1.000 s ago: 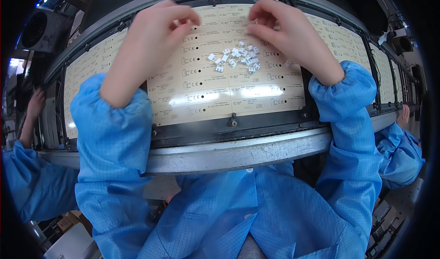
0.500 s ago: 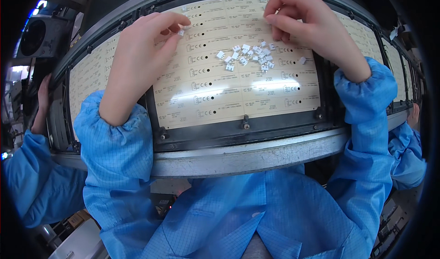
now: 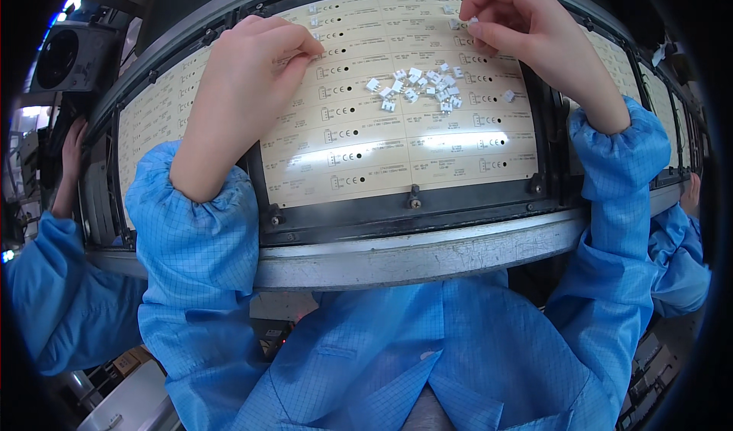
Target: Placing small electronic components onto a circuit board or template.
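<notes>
A cream panel of printed circuit boards (image 3: 458, 173) lies in a black frame in front of me. Loose white connectors (image 3: 416, 86) form a small heap at its middle. My right hand (image 3: 538, 30) pinches a white connector (image 3: 473, 21) between thumb and forefinger at the panel's far right. Just left of those fingertips, another white connector (image 3: 455, 25) stands on the board. My left hand (image 3: 256, 87) is closed in a pinch over the left column; whatever its fingertips hold is hidden. Beside them is a white connector (image 3: 315, 36), with more in line beyond it.
A single white connector (image 3: 509, 95) lies right of the heap. Screws (image 3: 414, 202) stick up from the black frame, and a metal rail (image 3: 427, 261) runs along its near side. Further framed panels (image 3: 156, 125) flank this one. Other people's blue sleeves (image 3: 69, 293) show at both sides.
The connector seen in my left fingertips no longer shows there; one now sits on the board just beyond them. My right hand has shifted slightly right, and a connector now shows in its fingertips.
</notes>
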Tool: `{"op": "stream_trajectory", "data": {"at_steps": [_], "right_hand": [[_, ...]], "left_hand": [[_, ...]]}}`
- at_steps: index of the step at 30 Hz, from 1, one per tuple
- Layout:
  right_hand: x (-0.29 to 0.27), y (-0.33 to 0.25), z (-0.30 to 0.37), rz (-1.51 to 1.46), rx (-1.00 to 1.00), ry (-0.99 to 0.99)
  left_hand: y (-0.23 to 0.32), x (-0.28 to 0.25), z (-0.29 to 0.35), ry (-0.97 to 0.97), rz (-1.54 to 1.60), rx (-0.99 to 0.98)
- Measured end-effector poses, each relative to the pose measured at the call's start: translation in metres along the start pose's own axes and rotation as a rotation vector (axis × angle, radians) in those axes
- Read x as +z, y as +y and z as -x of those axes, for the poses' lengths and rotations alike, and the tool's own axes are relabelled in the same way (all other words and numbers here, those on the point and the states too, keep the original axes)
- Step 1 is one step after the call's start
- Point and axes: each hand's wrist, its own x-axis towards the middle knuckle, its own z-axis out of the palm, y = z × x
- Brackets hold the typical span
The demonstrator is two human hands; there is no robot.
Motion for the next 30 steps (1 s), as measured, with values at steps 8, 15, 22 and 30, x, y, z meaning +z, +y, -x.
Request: {"op": "stream_trajectory", "data": {"at_steps": [8, 15, 22, 30], "right_hand": [[-0.003, -0.008, 0.008, 0.369, 0.565, 0.069], [-0.006, 0.017, 0.027, 0.341, 0.361, -0.067], [0.000, 0.014, 0.027, 0.438, 0.305, -0.051], [0.001, 0.007, 0.030, 0.537, 0.258, 0.071]], "left_hand": [[0.001, 0.005, 0.002, -0.018, -0.067, 0.061], [0.027, 0.005, 0.005, -0.018, 0.129, 0.072], [0.038, 0.020, 0.010, -0.049, 0.161, 0.106], [0.030, 0.006, 0.011, -0.042, 0.336, -0.047]]}}
